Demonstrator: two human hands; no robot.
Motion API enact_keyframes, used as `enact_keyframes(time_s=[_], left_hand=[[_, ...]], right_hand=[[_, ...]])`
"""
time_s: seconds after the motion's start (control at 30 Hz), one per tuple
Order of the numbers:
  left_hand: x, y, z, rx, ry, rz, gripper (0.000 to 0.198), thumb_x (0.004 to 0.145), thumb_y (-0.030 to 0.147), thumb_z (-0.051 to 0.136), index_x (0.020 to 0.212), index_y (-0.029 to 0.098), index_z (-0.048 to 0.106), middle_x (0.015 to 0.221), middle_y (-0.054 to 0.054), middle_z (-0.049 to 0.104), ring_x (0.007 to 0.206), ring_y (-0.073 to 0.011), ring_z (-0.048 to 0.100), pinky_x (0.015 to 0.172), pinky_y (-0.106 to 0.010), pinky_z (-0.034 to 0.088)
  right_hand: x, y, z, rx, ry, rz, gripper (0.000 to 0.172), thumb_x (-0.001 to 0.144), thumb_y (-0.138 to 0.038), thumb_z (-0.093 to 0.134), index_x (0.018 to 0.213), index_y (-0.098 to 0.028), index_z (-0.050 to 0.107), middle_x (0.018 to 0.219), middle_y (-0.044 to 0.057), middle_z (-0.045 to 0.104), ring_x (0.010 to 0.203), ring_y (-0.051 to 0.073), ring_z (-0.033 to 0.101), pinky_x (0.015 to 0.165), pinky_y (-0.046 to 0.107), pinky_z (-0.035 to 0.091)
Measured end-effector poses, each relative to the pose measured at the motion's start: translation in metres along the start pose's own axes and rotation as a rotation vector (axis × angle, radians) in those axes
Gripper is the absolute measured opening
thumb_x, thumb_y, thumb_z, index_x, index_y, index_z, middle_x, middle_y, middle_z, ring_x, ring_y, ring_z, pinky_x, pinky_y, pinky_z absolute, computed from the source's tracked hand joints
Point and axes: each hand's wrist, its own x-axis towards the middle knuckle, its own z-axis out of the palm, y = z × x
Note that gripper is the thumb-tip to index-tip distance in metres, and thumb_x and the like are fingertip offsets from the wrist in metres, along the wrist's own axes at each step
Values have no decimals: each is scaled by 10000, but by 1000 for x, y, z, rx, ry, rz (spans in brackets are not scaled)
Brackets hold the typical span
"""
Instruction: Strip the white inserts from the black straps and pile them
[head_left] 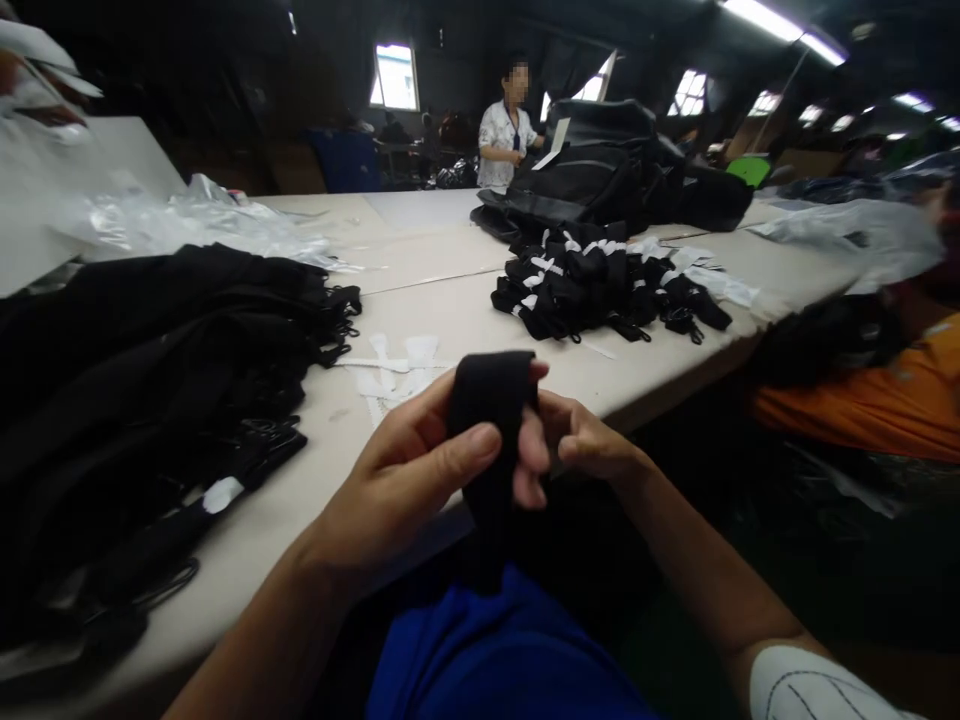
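A black fabric strap [495, 400] is looped over my left hand [420, 450] just above my lap. My left thumb presses on its front, and the fingertips come out past its right edge. Below the thumb, the strap's loose end hangs toward my blue clothing. My right hand [592, 440] is close on the strap's right side with its fingers curled in; whatever they hold is hidden. Beyond my hands, white paper strips [397, 365] lie on the pale table [427, 245].
Long black straps [187, 330] with cord loops are heaped on the left, beside clear plastic bags [195, 220]. Bundled black straps with white ties [577, 275] lie ahead, in front of black bags [600, 170]. Another person [506, 140] stands across the table. Orange cloth [870, 400] is at right.
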Motion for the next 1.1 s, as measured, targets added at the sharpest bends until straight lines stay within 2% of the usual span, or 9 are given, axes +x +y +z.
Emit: enact_keyframes(time_s=[0.1, 0.17, 0.23, 0.33, 0.5, 0.67, 0.77, 0.93, 1.1], left_hand=[[16, 10, 1, 72, 75, 66, 363, 903, 164, 609, 1262, 207, 580, 929, -75, 666, 756, -196, 667, 747, -345, 567], [22, 12, -3, 115, 104, 66, 353, 892, 176, 626, 1241, 210, 589, 944, -72, 676, 757, -202, 673, 742, -366, 588], [23, 13, -9, 169, 139, 71, 334, 900, 170, 608, 1233, 196, 593, 942, -74, 685, 760, -198, 673, 729, -367, 604], [20, 17, -13, 202, 194, 97, 337, 905, 142, 590, 1241, 178, 590, 930, -76, 692, 742, -184, 672, 691, -330, 610], [20, 25, -7, 215, 278, 97, 359, 835, 189, 712, 1186, 186, 634, 867, -53, 700, 671, -198, 703, 637, -320, 616], [19, 32, -4, 286, 260, 31, 373, 844, 239, 711, 1203, 184, 626, 836, -48, 701, 593, -177, 677, 543, -285, 605], [20, 27, -2, 250, 251, 62, 360, 866, 202, 677, 1219, 171, 611, 842, -53, 697, 619, -168, 671, 574, -279, 608], [27, 9, 1, 113, 339, 130, 264, 914, 111, 579, 1169, 162, 623, 880, -54, 701, 713, -152, 686, 690, -260, 603], [34, 3, -5, -40, 556, 100, 202, 934, 44, 506, 1101, 102, 603, 853, -55, 709, 733, -132, 704, 752, -251, 608]], right_hand=[[9, 32, 32, -45, 194, -80, 613, 692, -413, 828, 1217, -225, 576, 951, 30, 639, 892, 201, 605, 762, 290, 502], [15, 50, 47, -83, 317, -64, 492, 776, -337, 756, 1220, -221, 579, 938, 30, 640, 890, 202, 606, 750, 289, 506], [19, 66, 56, -68, 388, -57, 560, 811, -322, 718, 1322, -229, 508, 984, 33, 641, 817, 172, 605, 699, 274, 508], [18, 79, 59, 59, 318, -50, 763, 793, -317, 749, 1444, -271, 356, 1077, 36, 629, 797, 145, 612, 679, 255, 506], [8, 80, 57, 170, 125, 97, 309, 799, -375, 762, 972, -134, 675, 818, 24, 637, 713, 129, 575, 639, 237, 459], [8, 84, 62, 494, 224, 79, 372, 858, -538, 652, 810, -172, 602, 590, -33, 524, 457, 71, 379, 440, 204, 303], [11, 88, 71, 603, 311, 33, 415, 817, -601, 663, 897, -196, 624, 528, -69, 438, 386, 59, 245, 381, 205, 229], [7, 98, 88, 534, 361, 33, 642, 833, -758, 481, 1112, -209, 663, 889, 67, 663, 738, 188, 606, 675, 301, 510], [-8, 105, 79, 127, 102, -88, 715, 703, -691, 706, 1206, -187, 647, 1143, 113, 639, 1085, 295, 574, 961, 417, 449]])
